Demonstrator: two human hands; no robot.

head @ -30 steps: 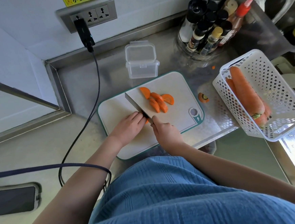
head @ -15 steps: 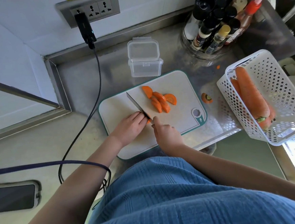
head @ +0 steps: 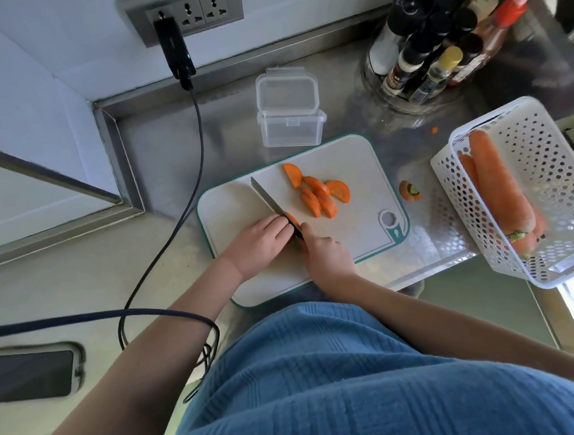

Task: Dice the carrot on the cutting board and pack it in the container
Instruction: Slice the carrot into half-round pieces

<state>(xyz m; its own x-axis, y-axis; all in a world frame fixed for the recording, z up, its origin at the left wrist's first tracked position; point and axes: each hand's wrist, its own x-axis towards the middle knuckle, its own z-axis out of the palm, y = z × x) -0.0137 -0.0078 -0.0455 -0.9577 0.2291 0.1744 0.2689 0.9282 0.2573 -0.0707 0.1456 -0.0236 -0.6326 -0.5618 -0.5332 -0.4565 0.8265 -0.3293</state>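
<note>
The orange carrot piece (head: 292,221) you are cutting sits near the front of the white, teal-edged plastic cutting board (head: 350,164), and only a sliver of it shows between your two hands. Your left hand (head: 258,245) lies over it with the fingers curled down onto it, which seems meant to pin it and keep the fingertips tucked back from the edge. Your right hand (head: 328,255) is wrapped around the handle of the dark-bladed kitchen knife (head: 270,203), forefinger stretched along the top, probably for steadier control; the blade angles away toward the board's far left with its tip free. A loose heap of orange half-moon slices (head: 318,194) lies just beyond, pushed clear of the cutting spot. The clear lidded plastic container (head: 289,114) waits behind the board, close for packing, its lid on; you cannot tell whether it is latched. A cut carrot top (head: 410,190) rests on the steel counter beside the board, and whole carrots (head: 498,187) lie in the white perforated basket (head: 548,148). How much of the held piece remains is hidden under your hand, as is the knife handle.
</note>
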